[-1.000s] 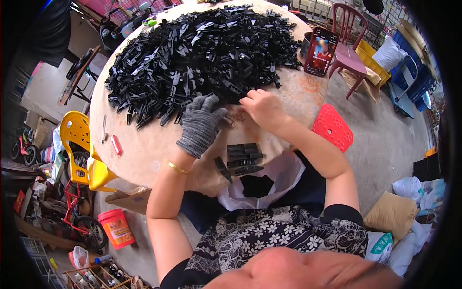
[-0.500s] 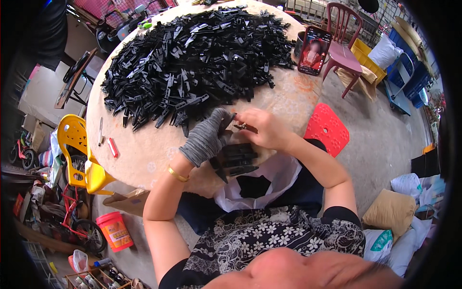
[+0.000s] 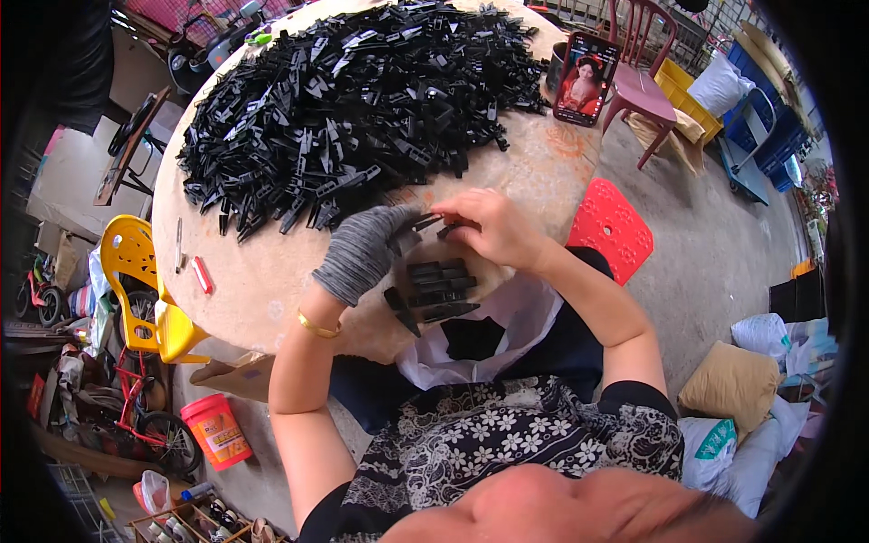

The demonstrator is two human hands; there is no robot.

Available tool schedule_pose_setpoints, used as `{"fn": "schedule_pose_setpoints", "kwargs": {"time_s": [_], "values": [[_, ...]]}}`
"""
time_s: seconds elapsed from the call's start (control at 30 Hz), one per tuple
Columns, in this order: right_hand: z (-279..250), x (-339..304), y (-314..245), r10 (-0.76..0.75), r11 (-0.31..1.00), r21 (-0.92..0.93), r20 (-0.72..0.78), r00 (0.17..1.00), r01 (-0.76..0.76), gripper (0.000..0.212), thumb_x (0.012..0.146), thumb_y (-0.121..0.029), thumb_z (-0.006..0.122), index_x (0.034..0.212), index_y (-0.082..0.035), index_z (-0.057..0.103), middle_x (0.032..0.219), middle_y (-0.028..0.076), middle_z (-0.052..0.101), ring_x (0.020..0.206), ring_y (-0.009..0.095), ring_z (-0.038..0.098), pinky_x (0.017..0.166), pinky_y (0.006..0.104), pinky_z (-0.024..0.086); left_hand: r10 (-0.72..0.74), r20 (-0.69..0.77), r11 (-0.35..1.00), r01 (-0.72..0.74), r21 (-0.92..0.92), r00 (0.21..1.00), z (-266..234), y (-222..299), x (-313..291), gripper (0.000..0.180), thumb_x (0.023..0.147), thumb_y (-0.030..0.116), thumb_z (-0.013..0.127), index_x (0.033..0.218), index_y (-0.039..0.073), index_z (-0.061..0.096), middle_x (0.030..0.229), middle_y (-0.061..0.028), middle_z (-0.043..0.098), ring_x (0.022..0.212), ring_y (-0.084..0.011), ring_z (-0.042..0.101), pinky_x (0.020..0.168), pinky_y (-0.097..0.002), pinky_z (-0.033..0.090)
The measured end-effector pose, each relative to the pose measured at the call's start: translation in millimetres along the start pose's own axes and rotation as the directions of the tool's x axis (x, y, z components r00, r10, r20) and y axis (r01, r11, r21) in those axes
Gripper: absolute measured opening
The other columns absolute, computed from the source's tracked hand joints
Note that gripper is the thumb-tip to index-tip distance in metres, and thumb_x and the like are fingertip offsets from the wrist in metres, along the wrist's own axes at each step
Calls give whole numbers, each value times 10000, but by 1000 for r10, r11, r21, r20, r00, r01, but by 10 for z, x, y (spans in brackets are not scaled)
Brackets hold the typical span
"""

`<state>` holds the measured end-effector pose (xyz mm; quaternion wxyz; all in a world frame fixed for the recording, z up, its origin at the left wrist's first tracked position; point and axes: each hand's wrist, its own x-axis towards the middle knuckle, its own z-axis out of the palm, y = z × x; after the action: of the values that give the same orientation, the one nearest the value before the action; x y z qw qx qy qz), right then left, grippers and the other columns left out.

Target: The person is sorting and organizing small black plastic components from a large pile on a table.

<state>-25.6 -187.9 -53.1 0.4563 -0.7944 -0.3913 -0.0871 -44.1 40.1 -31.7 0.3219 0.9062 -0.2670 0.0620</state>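
Note:
My left hand (image 3: 364, 252), in a grey knitted glove, is closed around a small black plastic piece (image 3: 426, 221) whose end sticks out at the fingertips. Bare fingers of my right hand (image 3: 491, 228) pinch at a dark part beside that end; it looks like black plastic, and its exact shape is hidden. Just below both hands, a stack of black clip-like pieces (image 3: 441, 282) lies in rows near the table's front edge. A large heap of similar black plastic pieces (image 3: 362, 118) covers the far part of the round table (image 3: 253, 303).
A phone (image 3: 587, 80) stands propped at the right of the heap, by a dark cup (image 3: 555, 68). A pen (image 3: 178, 244) and a red-and-white lighter-like object (image 3: 202, 275) lie at left. White bag (image 3: 430, 364) on my lap; red stool (image 3: 615, 231), yellow chair (image 3: 136, 281) and orange bucket (image 3: 217, 433) around.
My left hand has turned and shifted slightly left, and the right fingers have closed in by the piece. The view has shifted a little, so the stack shows more fully.

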Motion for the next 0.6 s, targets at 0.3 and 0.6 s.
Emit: {"fn": "schedule_pose_setpoints", "kwargs": {"time_s": [0.3,0.6], "values": [[20,-16,6,-23,999,-27,-34,999,22,417,718,3,672,1125,-58,607,899,88,651,866,279,621,816,371,478,69,24,994,-71,87,997,-21,41,-22,181,759,118,707,932,66,692,772,-127,631,700,-301,609,637,-374,493],[39,-43,18,-31,999,-15,-27,999,31,363,721,19,680,1075,-32,623,925,114,651,880,277,624,788,357,497,18,73,988,-29,151,997,-64,147,-12,188,738,108,724,919,66,694,721,-115,616,650,-290,598,610,-363,486]]}}
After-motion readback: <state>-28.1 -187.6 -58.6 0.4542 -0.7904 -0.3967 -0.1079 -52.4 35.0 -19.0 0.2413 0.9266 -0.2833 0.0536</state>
